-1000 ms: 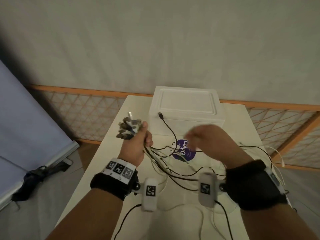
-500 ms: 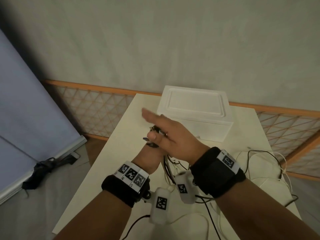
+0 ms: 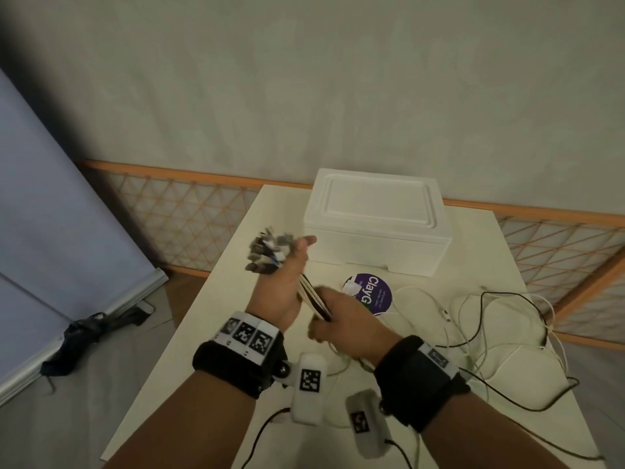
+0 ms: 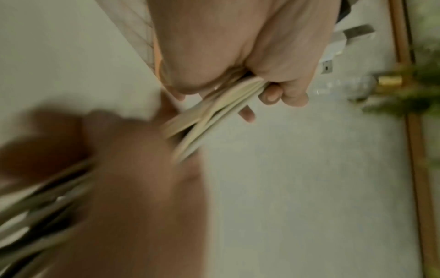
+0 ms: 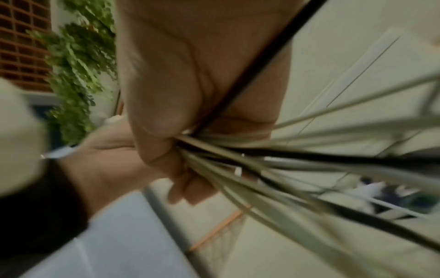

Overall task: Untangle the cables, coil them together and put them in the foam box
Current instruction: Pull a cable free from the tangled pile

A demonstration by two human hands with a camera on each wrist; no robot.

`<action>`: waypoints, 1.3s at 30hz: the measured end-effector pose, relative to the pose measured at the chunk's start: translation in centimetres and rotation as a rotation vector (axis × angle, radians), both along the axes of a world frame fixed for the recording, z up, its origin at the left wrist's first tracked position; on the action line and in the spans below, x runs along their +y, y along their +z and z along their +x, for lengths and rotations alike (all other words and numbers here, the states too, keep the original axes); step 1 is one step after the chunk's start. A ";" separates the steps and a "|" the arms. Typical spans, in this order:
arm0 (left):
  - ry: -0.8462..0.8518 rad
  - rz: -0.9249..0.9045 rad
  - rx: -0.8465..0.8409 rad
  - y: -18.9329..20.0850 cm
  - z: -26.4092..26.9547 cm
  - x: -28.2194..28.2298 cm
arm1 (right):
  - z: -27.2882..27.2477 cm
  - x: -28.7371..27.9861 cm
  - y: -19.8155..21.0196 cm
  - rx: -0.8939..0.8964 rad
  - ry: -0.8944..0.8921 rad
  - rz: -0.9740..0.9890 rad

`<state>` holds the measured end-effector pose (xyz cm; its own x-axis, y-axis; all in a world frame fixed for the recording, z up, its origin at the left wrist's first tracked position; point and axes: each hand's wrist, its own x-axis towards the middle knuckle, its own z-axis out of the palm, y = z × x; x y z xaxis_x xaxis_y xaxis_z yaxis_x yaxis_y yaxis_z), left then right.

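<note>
My left hand (image 3: 285, 270) is raised over the table's left side and grips a bundle of black and white cables (image 3: 313, 299). The cables' plug ends (image 3: 267, 252) fan out above its fist. In the left wrist view its fingers (image 4: 283, 94) curl round the pale cables (image 4: 214, 120). Just below it, my right hand (image 3: 341, 321) grips the same bundle, as the fist (image 5: 181, 116) round the cables (image 5: 273, 161) shows in the right wrist view. The cables' loose lengths (image 3: 480, 319) trail over the table to the right. The white foam box (image 3: 375, 225) stands behind with its lid on.
A round purple label (image 3: 370, 292) lies on the cream table (image 3: 209, 333) in front of the box. An orange lattice rail (image 3: 189, 211) runs behind the table. Left of the table, a dark cloth (image 3: 81, 336) lies on the floor beside a blue panel (image 3: 50, 231).
Half a second ago my right hand lay spread over the left fist. It has dropped down along the bundle and closed round the cables. The left hand kept its hold.
</note>
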<state>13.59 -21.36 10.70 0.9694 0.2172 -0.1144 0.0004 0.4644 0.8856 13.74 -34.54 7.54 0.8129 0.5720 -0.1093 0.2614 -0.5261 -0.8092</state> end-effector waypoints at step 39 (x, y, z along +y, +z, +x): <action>-0.415 0.710 0.107 -3.2 0.7 3.8 | 4.1 -0.8 14.2 -0.575 0.089 -0.622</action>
<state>14.29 -17.51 7.49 0.9783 -0.1004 -0.1813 0.1499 -0.2616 0.9535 17.86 -35.38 21.71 0.7932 0.6089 -0.0090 0.6046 -0.7891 -0.1085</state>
